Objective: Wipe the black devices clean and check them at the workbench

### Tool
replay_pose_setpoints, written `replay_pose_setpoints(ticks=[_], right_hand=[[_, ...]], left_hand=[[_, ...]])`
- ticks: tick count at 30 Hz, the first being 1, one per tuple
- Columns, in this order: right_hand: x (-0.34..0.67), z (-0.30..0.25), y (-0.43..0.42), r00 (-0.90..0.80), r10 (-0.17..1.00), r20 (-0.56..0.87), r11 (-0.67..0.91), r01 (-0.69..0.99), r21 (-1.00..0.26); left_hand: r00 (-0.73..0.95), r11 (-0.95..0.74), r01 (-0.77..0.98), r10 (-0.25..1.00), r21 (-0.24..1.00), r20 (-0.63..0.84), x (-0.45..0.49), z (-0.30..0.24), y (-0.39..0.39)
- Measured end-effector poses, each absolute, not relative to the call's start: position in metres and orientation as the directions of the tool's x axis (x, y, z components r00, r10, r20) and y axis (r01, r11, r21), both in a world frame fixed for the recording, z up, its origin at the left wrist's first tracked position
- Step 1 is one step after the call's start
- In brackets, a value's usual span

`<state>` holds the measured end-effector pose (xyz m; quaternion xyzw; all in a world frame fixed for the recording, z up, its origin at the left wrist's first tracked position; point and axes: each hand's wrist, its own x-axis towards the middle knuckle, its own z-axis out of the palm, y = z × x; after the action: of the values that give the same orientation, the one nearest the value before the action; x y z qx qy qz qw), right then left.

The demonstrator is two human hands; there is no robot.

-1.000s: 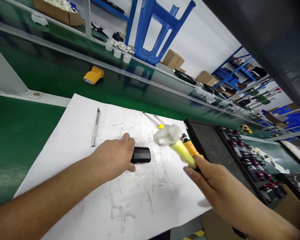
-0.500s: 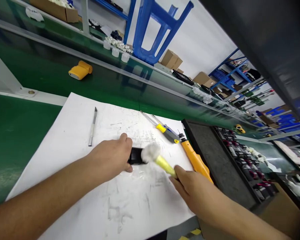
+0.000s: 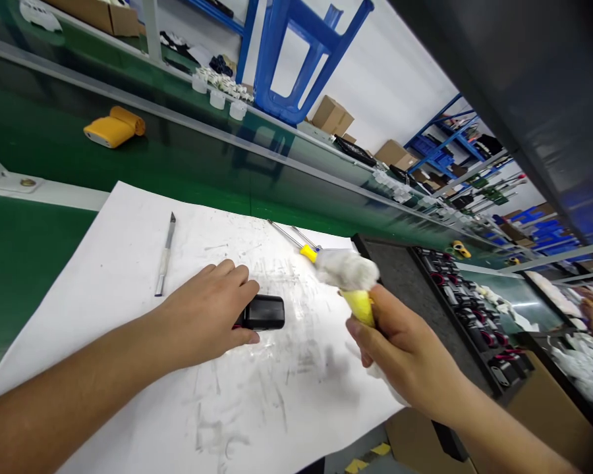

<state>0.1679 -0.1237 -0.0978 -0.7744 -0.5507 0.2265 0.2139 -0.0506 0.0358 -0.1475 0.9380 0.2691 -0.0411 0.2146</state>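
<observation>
Knife (image 3: pixel 165 258) left of device (image 3: pixel 265 313)

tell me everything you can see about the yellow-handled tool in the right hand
The yellow-handled tool has a bulky, whitish head set across its handle, looking soft or wrapped; its exact material is unclear. The right hand grips the handle, hiding its lower part. Tilted over the right side of the white paper, it partly covers a screwdriver from view.
</observation>
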Motion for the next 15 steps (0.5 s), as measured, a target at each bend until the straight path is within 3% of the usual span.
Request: replay_pose_setpoints(ticks=[5,11,13,15], right_hand=[[0.160,-0.097,-0.110,0.240,0.969,-0.058,-0.229,0.789,-0.570],[0.154,-0.103,-0.092,0.185,0.894,-0.407,-0.361,0.835,-0.415],[0.158,-0.089,-0.091,0.205,0.934,-0.294,-0.322,0.839,-0.438],[0.162,-0.071,-0.093,0.267,0.962,-0.054,-0.261,0.845,-0.467]], left_hand=[[0.832,-0.703,0.539,0.532,0.464,-0.161,-0.047,-0.154,0.032],[0.808,-0.705,0.572,0.572,0.420,-0.140,-0.041,-0.157,0.024],[0.808,-0.705,0.572,0.573,0.419,-0.138,-0.041,-0.159,0.024],[0.814,-0.713,0.564,0.563,0.416,-0.139,-0.041,-0.161,0.024]])
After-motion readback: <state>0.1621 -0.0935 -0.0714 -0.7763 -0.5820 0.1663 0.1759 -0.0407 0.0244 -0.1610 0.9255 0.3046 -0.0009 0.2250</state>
